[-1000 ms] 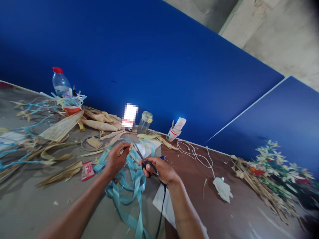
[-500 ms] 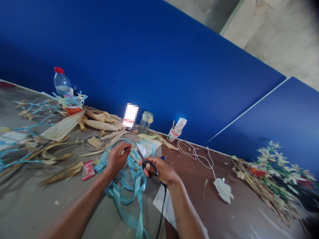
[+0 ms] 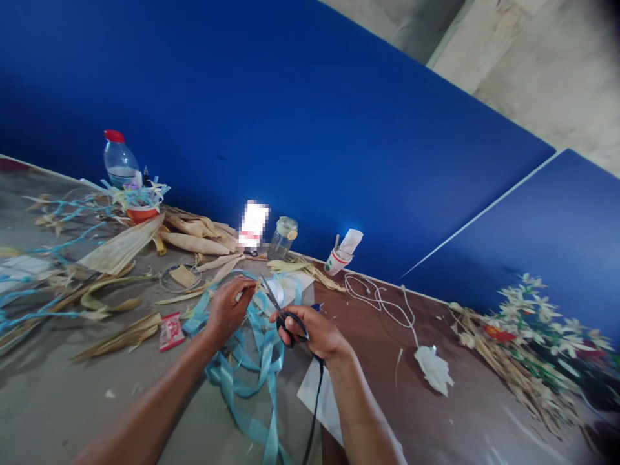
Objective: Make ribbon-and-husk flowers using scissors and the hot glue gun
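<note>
Black-handled scissors (image 3: 292,323) are held in my right hand (image 3: 312,329), their blades pointing up and left and slightly apart. My left hand (image 3: 231,307) is closed just left of the blade tips, its thumb and fingers pinched on something too small to make out. Light blue ribbon (image 3: 242,381) lies in loose loops under and between both hands and trails toward the bottom edge. Behind the blades, a white round piece (image 3: 276,292) rests near the ribbon.
Dried husks (image 3: 194,232), a red-capped bottle (image 3: 121,161) and blue-wrapped stems (image 3: 53,245) lie left. A red packet (image 3: 171,332) is beside my left forearm. A jar (image 3: 283,237), cup (image 3: 338,260), white cable (image 3: 382,300) and flowers (image 3: 547,316) stand or lie behind and right.
</note>
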The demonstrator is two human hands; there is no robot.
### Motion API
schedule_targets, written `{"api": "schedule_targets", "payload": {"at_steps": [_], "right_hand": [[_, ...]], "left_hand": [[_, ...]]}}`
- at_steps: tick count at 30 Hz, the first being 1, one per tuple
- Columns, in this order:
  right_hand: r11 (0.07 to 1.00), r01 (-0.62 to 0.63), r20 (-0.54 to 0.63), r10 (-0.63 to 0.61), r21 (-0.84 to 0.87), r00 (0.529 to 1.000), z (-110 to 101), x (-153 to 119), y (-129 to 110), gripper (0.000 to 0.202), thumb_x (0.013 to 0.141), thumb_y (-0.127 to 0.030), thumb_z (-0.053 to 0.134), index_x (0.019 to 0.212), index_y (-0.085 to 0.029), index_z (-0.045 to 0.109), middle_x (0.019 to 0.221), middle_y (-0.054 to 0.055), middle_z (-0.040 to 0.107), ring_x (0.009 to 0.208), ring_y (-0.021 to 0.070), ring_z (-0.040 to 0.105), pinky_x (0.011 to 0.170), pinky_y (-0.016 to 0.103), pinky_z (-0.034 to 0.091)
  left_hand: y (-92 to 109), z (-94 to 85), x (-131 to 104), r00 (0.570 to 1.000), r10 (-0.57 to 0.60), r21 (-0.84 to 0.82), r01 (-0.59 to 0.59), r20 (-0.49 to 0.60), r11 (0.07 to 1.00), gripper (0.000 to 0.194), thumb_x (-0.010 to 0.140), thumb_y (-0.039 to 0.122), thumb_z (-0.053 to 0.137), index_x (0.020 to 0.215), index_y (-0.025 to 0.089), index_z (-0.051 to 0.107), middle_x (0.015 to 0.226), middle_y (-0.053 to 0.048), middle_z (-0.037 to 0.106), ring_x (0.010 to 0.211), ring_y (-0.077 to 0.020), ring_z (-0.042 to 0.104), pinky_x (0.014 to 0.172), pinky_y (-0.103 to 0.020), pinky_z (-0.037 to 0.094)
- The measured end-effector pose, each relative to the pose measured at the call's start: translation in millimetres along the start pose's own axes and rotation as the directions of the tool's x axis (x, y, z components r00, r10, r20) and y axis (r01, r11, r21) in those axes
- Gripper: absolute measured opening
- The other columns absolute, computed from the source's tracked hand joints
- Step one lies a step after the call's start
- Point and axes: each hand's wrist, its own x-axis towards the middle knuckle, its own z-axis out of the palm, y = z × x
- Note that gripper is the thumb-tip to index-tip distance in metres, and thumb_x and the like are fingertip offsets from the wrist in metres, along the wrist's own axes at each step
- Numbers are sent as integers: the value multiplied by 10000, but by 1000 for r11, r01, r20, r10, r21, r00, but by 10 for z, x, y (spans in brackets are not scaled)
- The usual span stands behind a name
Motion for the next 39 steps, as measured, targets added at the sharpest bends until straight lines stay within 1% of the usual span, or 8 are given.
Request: {"api": "schedule_targets", "payload": {"at_steps": [13,22,28,31,33,34,36,39], "right_hand": [[999,21,-7,-21,-49,1000,15,-7,-12,607,694,-674,624,918,-110,618,580,-18,516,535,85,396,537,233,270],[990,13,-44,-19,-142,999,60,-36,-120,601,680,-690,614,877,-123,635,548,-32,510,525,88,406,560,242,310],[992,-38,-142,21,-121,990,39,24,-45,494,684,-574,683,898,-131,641,547,-39,536,512,88,444,556,239,348],[976,-82,-226,35,-203,974,24,84,29,392,740,-472,659,952,-144,632,623,-9,606,563,119,531,576,250,405],[918,-130,-306,10,-375,952,38,121,64,331,768,-422,634,963,-155,639,692,27,655,624,150,586,595,258,423],[866,-159,-345,-17,-474,938,54,136,72,314,771,-408,631,967,-163,645,734,43,675,664,165,608,608,259,424],[731,-221,-397,-74,-645,915,104,165,72,308,768,-395,636,992,-185,650,835,63,703,761,191,640,648,260,422],[553,-299,-422,-108,-778,900,197,214,56,352,799,-372,595,1107,-204,608,976,82,710,899,224,652,721,271,420]], "left_hand": [[-12,-8,-4,1000,13,-28,-13,11,1000,190,837,246,498,787,186,671,812,-59,714,793,-190,659,746,-301,493],[4,-15,6,998,-43,-3,44,48,999,190,829,267,502,803,191,674,826,-62,722,766,-192,657,721,-305,489],[16,-14,7,997,-75,-4,75,29,997,195,814,299,514,802,194,678,818,-53,720,736,-191,650,721,-310,499],[-21,-4,-5,996,-90,-47,90,-1,995,182,810,294,525,815,190,674,820,-49,707,745,-184,644,720,-300,503],[-52,4,-16,995,-94,-84,92,-20,992,171,810,287,528,822,188,667,811,-45,693,747,-178,638,707,-289,504],[-65,7,-21,995,-98,-98,95,-25,991,168,810,286,529,821,187,663,799,-43,684,740,-176,633,699,-285,505],[-77,12,-29,993,-115,-123,111,-22,986,167,810,294,532,833,186,657,792,-41,671,723,-170,623,683,-282,508],[-56,9,-36,989,-147,-166,144,-8,976,178,804,317,550,868,184,649,830,-50,669,732,-172,623,671,-284,519]]}}
